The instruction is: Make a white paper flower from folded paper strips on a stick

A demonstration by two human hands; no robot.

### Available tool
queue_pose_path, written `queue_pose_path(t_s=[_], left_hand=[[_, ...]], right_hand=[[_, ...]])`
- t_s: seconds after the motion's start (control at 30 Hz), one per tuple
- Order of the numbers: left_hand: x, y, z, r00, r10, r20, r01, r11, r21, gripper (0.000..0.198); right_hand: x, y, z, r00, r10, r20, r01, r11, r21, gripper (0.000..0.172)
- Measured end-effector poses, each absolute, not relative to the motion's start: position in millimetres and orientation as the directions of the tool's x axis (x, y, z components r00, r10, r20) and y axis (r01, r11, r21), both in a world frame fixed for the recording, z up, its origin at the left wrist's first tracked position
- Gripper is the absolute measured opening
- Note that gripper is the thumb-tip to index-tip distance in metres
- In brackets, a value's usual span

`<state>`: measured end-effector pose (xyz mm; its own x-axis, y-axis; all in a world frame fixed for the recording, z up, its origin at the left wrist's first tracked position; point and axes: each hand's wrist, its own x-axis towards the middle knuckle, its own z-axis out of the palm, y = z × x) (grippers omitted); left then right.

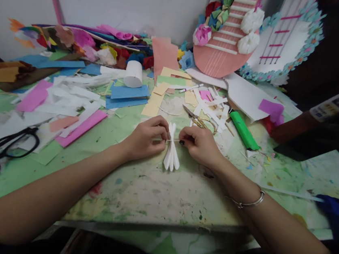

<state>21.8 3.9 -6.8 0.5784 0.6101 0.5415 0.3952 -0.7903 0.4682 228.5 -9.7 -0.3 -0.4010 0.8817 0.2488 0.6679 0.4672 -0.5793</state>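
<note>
A pleated bundle of white paper [171, 156] stands out from the table between my two hands, gathered at its waist by a thin pale string [175, 140]. My left hand [150, 136] is closed in a pinch on the string at the bundle's left side, its fingertips against the paper. On the other side my right hand [200, 143] pinches the string a little way from the paper, drawn out sideways. The paper fans out below the string and, more narrowly, above it. Gold-handled scissors [202, 120] lie just beyond my right hand.
A green tube [244, 130] and a dark bottle [317, 119] are at the right. White and pink paper scraps [78, 92] and black glasses [11, 147] lie at the left. Behind stand a white roll [134, 74] and a pink paper instrument [220, 59] with paper flowers.
</note>
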Motion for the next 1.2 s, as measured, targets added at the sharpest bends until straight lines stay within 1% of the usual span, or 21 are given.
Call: queue_pose_path(t_s=[0.07,0.13,0.2,0.3,0.47,0.73,0.83,0.9,0.97,1.03,1.1,1.2], left_hand=[[20,4,-8,0.605,0.515,0.607,0.380,-0.857,0.348,0.013],[18,5,-10,0.661,0.426,0.618,0.342,-0.904,0.256,0.015],[17,6,-12,0.709,0.365,0.603,0.312,-0.930,0.196,0.016],[16,6,-14,0.736,0.327,0.593,0.310,-0.941,0.135,0.014],[19,6,-16,0.746,0.282,0.604,0.301,-0.951,0.073,0.010],[19,5,-15,0.758,0.315,0.571,0.338,-0.939,0.070,0.009],[16,4,-14,0.730,0.379,0.568,0.382,-0.916,0.121,0.012],[16,4,-13,0.678,0.457,0.576,0.415,-0.885,0.213,0.014],[16,4,-11,0.615,0.543,0.571,0.432,-0.839,0.331,0.012],[16,5,-8,0.576,0.618,0.534,0.431,-0.785,0.444,0.010],[17,6,-6,0.558,0.684,0.470,0.439,-0.724,0.532,0.009],[19,7,-5,0.539,0.758,0.367,0.474,-0.633,0.612,0.009]], right_hand=[[229,-10,0,-0.406,0.878,0.255,0.667,0.475,-0.574,0.021],[228,-10,0,-0.412,0.876,0.248,0.668,0.476,-0.571,0.020],[228,-11,1,-0.414,0.877,0.242,0.671,0.474,-0.571,0.020],[228,-11,2,-0.414,0.881,0.229,0.674,0.466,-0.574,0.020],[232,-11,3,-0.425,0.875,0.232,0.648,0.473,-0.597,0.019],[233,-11,1,-0.434,0.869,0.239,0.631,0.482,-0.608,0.018],[232,-11,2,-0.437,0.870,0.227,0.623,0.475,-0.621,0.016],[233,-11,3,-0.446,0.870,0.213,0.627,0.473,-0.619,0.015],[234,-11,4,-0.445,0.876,0.188,0.623,0.454,-0.637,0.013],[234,-11,4,-0.425,0.890,0.165,0.578,0.407,-0.707,0.008],[233,-11,3,-0.397,0.906,0.147,0.485,0.343,-0.805,0.004],[231,-10,-1,-0.370,0.920,0.130,0.348,0.267,-0.899,0.015]])
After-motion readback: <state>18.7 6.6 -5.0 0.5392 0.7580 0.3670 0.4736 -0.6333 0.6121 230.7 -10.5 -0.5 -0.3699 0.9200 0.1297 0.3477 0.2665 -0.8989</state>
